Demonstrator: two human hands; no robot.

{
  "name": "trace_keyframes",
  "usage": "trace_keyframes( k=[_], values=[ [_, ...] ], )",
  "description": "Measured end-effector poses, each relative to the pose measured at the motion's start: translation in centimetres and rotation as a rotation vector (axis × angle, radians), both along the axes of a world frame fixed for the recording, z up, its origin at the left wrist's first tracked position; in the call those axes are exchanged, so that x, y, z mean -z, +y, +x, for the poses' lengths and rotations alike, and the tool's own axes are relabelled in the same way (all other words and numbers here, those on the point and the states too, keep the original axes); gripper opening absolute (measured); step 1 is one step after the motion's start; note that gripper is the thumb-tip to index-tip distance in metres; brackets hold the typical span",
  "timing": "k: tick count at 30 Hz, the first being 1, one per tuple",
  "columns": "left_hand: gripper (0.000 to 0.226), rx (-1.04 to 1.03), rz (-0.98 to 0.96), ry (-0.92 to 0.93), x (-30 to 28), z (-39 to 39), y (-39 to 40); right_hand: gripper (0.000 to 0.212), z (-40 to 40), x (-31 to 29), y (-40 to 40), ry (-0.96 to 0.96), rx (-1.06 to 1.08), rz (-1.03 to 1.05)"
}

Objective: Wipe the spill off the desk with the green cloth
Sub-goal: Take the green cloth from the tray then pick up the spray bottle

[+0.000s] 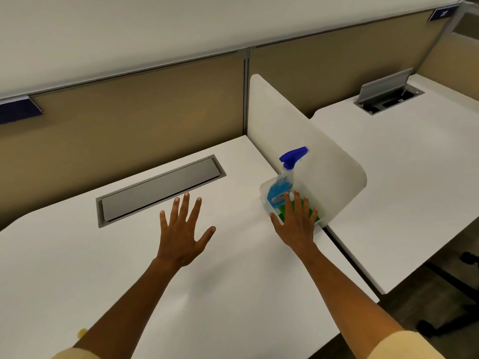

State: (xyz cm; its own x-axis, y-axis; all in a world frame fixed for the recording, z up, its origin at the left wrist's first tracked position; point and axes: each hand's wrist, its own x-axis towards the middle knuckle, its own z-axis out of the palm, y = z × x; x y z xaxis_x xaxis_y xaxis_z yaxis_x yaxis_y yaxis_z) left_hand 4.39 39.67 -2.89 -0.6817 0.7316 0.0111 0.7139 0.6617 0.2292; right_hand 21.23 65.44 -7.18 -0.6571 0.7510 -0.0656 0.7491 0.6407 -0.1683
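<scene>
Head view looks down on a white surface (207,294) with both hands spread, fingers apart and holding nothing. The left hand (181,234) hovers or rests flat near a closed grey cable hatch (160,187); whether it touches the surface I cannot tell. The right hand (295,226) reaches over a shallow clear tray (263,193) set against the white divider (311,151) at the right edge. In that tray lies the cloth (312,216), green, mostly hidden behind the right fingers (296,200), just beside a spray bottle (281,187) of blue liquid that stands upright at the tray's far end.

The cloth looks soft, light and limp, so it should bunch and drape when lifted rather than hold any shape. A pinch on its near edge or a loose gather from the top would likely do; little force is needed. The bottle stands close, so a careless grab could tip it. A small yellow blot (82,332) near the left forearm may be the spill, though it is too small to be sure.
</scene>
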Motion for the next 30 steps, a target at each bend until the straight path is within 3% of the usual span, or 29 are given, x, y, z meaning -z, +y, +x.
trace_keyframes(
  k=[4,9,18,21,27,30],
  values=[
    [0.091,0.026,-0.006,-0.028,0.8,-0.1,2.6,0.072,-0.6,1.2,2.0,0.006,0.024,0.008],
    [0.091,0.048,-0.061,-0.051,2.1,0.2,5.0,0.042,-1.2,2.2,4.2,0.000,0.025,0.027],
    [0.091,0.057,-0.090,-0.107,4.3,-0.4,6.6,0.046,-2.6,3.6,5.8,-0.153,0.060,-0.040],
    [0.092,0.048,-0.094,-0.122,4.6,-1.0,6.4,0.036,-3.0,4.0,5.8,-0.164,0.091,-0.029],
    [0.094,0.050,-0.053,-0.195,4.5,-2.2,5.5,0.021,-2.9,2.9,6.1,-0.028,0.141,-0.075],
    [0.097,0.063,0.012,-0.252,4.0,-2.7,4.9,0.023,-2.7,1.4,6.3,0.035,0.166,-0.078]
  ],
)
